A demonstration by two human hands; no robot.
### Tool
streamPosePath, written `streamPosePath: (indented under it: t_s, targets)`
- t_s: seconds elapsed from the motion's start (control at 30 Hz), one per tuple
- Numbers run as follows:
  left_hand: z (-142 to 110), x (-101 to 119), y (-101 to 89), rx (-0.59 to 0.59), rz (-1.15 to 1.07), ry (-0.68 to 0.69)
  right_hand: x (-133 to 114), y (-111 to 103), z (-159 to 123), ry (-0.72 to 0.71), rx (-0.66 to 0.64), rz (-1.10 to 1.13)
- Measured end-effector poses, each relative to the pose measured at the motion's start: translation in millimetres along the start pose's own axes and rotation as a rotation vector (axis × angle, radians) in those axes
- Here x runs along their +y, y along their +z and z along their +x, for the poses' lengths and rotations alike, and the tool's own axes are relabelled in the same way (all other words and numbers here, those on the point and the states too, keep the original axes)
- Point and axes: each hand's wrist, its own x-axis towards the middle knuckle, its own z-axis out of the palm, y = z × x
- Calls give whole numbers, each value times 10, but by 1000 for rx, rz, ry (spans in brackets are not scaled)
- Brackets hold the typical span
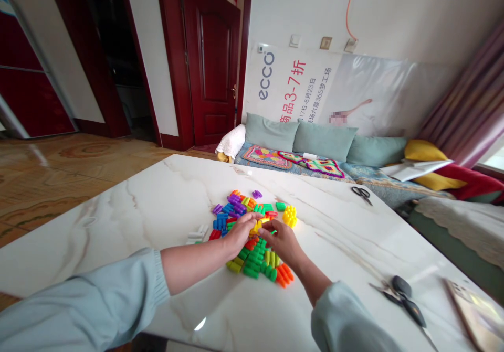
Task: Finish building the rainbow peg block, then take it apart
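Note:
Over a pile of colourful plastic building blocks, my left hand (241,234) and my right hand (282,239) meet with fingers closed. Between their fingertips is a yellow building block (256,227), partly hidden by the fingers. Green blocks (255,257) lie just below the hands, and orange blocks (284,275) sit at the near right of the pile. Purple blocks (236,203) and blue blocks (221,223) are on its left side. A joined yellow cluster (290,216) rests right of my right hand. White blocks (198,232) lie to the left.
The pile is on a white marble-patterned table (129,221). Black-handled scissors (361,194) lie near the far right edge. Another dark-handled tool (411,310) and a phone-like object (476,310) are at the near right. Behind the table stands a sofa with green cushions (325,139).

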Motion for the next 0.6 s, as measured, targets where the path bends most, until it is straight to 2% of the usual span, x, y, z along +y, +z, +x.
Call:
streamPosePath:
  t_s: [0.2,0.4,0.6]
  targets:
    - [-19,18,46,-20,-38,-39,106,47,-89,-58,30,-239]
    - [-80,94,72,36,97,-110,126,-7,-90,-69,103,-243]
    - [-101,81,119,69,160,-36,18,108,-116,-129,116,-294]
